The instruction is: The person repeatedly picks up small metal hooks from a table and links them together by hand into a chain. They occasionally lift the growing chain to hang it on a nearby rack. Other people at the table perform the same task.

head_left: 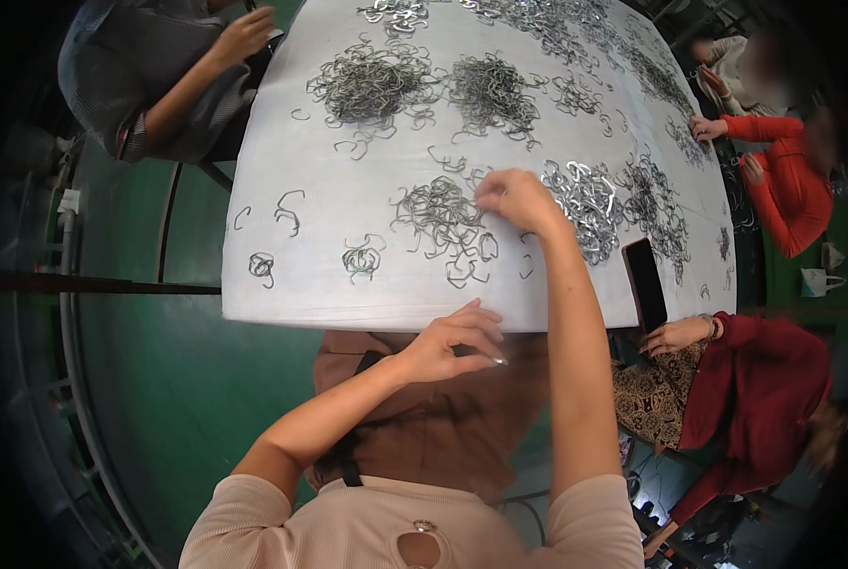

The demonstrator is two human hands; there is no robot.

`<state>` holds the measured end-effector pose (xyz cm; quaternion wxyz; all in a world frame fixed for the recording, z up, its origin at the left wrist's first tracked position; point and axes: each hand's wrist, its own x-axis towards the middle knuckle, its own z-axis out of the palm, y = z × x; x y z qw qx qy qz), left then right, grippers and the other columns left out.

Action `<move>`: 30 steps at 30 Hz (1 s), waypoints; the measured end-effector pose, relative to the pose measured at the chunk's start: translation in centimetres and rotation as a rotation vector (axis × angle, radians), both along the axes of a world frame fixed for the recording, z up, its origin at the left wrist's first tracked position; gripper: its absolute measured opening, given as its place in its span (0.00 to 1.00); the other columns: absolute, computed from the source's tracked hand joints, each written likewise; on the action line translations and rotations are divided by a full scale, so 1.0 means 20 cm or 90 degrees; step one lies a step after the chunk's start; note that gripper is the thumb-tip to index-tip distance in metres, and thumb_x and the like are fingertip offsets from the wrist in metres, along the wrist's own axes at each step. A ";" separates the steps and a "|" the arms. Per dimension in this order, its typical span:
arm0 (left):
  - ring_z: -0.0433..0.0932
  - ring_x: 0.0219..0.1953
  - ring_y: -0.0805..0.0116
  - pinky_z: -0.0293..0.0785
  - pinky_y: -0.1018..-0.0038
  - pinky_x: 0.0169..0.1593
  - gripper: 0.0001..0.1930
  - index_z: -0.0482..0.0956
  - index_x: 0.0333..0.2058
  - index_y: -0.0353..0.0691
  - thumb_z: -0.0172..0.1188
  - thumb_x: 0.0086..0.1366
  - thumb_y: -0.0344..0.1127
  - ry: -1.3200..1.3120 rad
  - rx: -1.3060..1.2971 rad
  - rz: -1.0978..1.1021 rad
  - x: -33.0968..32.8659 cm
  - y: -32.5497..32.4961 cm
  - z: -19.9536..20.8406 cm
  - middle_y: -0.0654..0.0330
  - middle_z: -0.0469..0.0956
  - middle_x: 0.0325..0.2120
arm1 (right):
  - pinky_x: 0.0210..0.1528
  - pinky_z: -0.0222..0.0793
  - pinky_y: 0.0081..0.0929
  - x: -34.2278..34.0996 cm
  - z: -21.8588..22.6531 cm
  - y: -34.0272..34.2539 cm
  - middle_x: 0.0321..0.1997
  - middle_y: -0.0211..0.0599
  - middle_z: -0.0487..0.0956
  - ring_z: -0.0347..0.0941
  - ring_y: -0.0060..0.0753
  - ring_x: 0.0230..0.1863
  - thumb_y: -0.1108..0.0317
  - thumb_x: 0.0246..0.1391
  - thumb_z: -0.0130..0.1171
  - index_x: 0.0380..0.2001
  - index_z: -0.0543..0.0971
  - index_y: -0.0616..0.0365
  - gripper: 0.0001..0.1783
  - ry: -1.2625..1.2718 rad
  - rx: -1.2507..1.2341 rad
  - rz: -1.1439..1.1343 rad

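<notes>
My left hand point(454, 343) hovers just off the table's near edge, its fingers loosely curled. A small shiny bit point(499, 361) shows at its thumb tip; what it is stays unclear. My right hand point(521, 201) reaches over the table with fingers pinched together, slightly blurred. Whatever sits between those fingertips is hidden. Right beside them lies a loose pile of dark bent metal hooks point(435, 213). To the right of that hand is a heap of brighter silver hooks point(585, 211). Two small tangled clumps, one greenish point(360, 259) and one dark point(262, 265), lie to the left.
Bigger hook heaps point(372, 83) spread over the far part of the white-covered table point(301, 299). A black phone point(644, 284) rests at the right, by a person in a dark red sleeve point(756, 365). Others sit along both sides, one in orange-red point(780, 180).
</notes>
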<state>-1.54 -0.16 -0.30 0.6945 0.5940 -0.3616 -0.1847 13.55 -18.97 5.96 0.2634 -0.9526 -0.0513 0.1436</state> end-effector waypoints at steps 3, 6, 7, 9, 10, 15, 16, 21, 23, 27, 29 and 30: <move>0.70 0.55 0.58 0.45 0.48 0.67 0.08 0.84 0.31 0.43 0.68 0.50 0.27 0.015 -0.011 -0.009 -0.01 0.00 -0.01 0.63 0.77 0.39 | 0.42 0.72 0.35 0.09 0.03 0.05 0.32 0.37 0.82 0.78 0.40 0.37 0.67 0.46 0.61 0.31 0.83 0.51 0.07 -0.085 0.006 -0.022; 0.70 0.55 0.57 0.44 0.47 0.67 0.07 0.84 0.31 0.43 0.68 0.51 0.28 0.016 -0.012 -0.012 -0.01 0.00 -0.02 0.63 0.77 0.39 | 0.42 0.72 0.37 0.19 0.00 0.09 0.31 0.38 0.82 0.78 0.41 0.37 0.68 0.46 0.61 0.30 0.83 0.51 0.06 -0.163 -0.015 0.029; 0.70 0.55 0.57 0.44 0.47 0.67 0.07 0.84 0.31 0.43 0.68 0.51 0.28 0.015 -0.011 -0.013 0.00 0.00 -0.01 0.63 0.77 0.39 | 0.42 0.72 0.37 0.23 -0.01 0.10 0.31 0.39 0.82 0.78 0.42 0.37 0.67 0.45 0.62 0.29 0.83 0.50 0.06 -0.162 -0.036 0.038; 0.70 0.55 0.57 0.44 0.47 0.67 0.07 0.84 0.31 0.43 0.68 0.51 0.28 0.012 -0.008 -0.017 -0.01 0.00 -0.01 0.62 0.77 0.39 | 0.41 0.72 0.37 0.27 -0.03 0.12 0.31 0.40 0.82 0.78 0.42 0.38 0.65 0.45 0.63 0.29 0.83 0.51 0.06 -0.119 -0.102 0.043; 0.70 0.56 0.57 0.43 0.47 0.67 0.08 0.84 0.32 0.43 0.68 0.52 0.28 0.013 0.003 -0.012 -0.02 0.01 -0.03 0.62 0.77 0.39 | 0.41 0.72 0.37 0.29 -0.04 0.16 0.31 0.41 0.82 0.78 0.42 0.37 0.64 0.45 0.63 0.28 0.83 0.52 0.06 -0.087 -0.144 0.048; 0.70 0.57 0.58 0.43 0.48 0.68 0.07 0.83 0.32 0.43 0.68 0.53 0.28 0.013 0.003 -0.010 -0.01 0.03 -0.01 0.62 0.77 0.40 | 0.42 0.71 0.40 0.36 -0.18 0.24 0.32 0.45 0.81 0.78 0.47 0.37 0.62 0.47 0.63 0.28 0.82 0.56 0.09 -0.059 -0.228 0.066; 0.69 0.57 0.59 0.43 0.48 0.68 0.07 0.83 0.32 0.43 0.67 0.53 0.28 0.001 0.002 -0.011 -0.01 0.02 -0.02 0.61 0.77 0.40 | 0.42 0.71 0.40 0.34 -0.13 0.23 0.33 0.47 0.81 0.77 0.48 0.38 0.63 0.48 0.61 0.29 0.81 0.59 0.10 -0.054 -0.244 0.071; 0.70 0.56 0.59 0.44 0.49 0.68 0.06 0.83 0.32 0.42 0.67 0.53 0.28 -0.010 0.002 -0.014 0.00 0.00 -0.03 0.62 0.78 0.40 | 0.45 0.71 0.40 0.21 -0.04 0.11 0.37 0.52 0.80 0.76 0.52 0.40 0.66 0.49 0.57 0.31 0.78 0.69 0.14 -0.041 -0.081 0.044; 0.70 0.56 0.60 0.45 0.49 0.68 0.06 0.83 0.32 0.42 0.67 0.53 0.28 -0.013 0.008 -0.012 -0.02 0.00 -0.03 0.62 0.78 0.40 | 0.40 0.71 0.37 0.09 -0.02 0.01 0.32 0.47 0.79 0.76 0.44 0.33 0.67 0.51 0.55 0.30 0.75 0.69 0.12 -0.028 0.075 0.026; 0.71 0.54 0.59 0.46 0.51 0.67 0.06 0.82 0.32 0.41 0.66 0.54 0.28 -0.039 0.022 0.008 -0.01 0.00 -0.03 0.63 0.77 0.39 | 0.30 0.73 0.27 -0.21 -0.06 -0.12 0.29 0.38 0.77 0.74 0.27 0.26 0.71 0.56 0.53 0.32 0.73 0.64 0.06 0.057 0.453 -0.154; 0.71 0.54 0.59 0.47 0.51 0.67 0.05 0.82 0.32 0.41 0.66 0.54 0.28 -0.040 0.023 0.007 -0.04 -0.01 -0.03 0.64 0.77 0.38 | 0.29 0.73 0.24 -0.37 -0.09 -0.19 0.30 0.37 0.77 0.74 0.26 0.27 0.73 0.58 0.52 0.35 0.73 0.63 0.05 0.078 0.588 -0.240; 0.71 0.54 0.59 0.47 0.52 0.67 0.06 0.82 0.32 0.41 0.66 0.54 0.28 -0.041 0.024 0.007 -0.04 -0.01 -0.02 0.64 0.77 0.38 | 0.28 0.73 0.22 -0.44 -0.11 -0.22 0.30 0.37 0.77 0.75 0.25 0.27 0.74 0.58 0.52 0.37 0.73 0.63 0.05 0.089 0.656 -0.282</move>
